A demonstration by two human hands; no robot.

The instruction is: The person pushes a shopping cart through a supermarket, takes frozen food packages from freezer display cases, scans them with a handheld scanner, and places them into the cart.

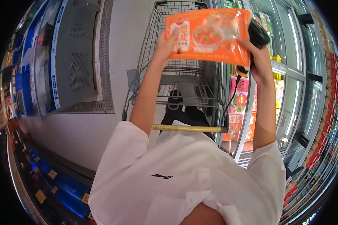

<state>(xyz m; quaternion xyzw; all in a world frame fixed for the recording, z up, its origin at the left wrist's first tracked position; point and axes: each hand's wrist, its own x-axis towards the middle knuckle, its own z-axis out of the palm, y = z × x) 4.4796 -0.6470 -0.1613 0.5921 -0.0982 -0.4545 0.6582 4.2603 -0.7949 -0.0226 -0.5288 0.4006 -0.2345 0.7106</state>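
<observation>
An orange bag of packaged food (210, 41), printed with a picture of a filled bowl, is held up in front of me by both hands. My left hand (163, 49) grips its left end, thumb on the front. My right hand (260, 56) pinches the right edge, with its thumb over the front face. Behind that edge, against my right hand, is a black object (259, 33) whose kind I cannot make out. A dark cable (233, 93) hangs below it. Under the bag stands a wire shopping cart (146, 48).
The cart's yellowish handlebar (187, 128) crosses close to my body. At right are glass-door freezer cabinets (291, 86) with colourful packages (238, 99) behind the glass. Grey panelled units (75, 56) line the left, beside the tiled floor (118, 48). Shelves of goods (326, 131) stand farther right.
</observation>
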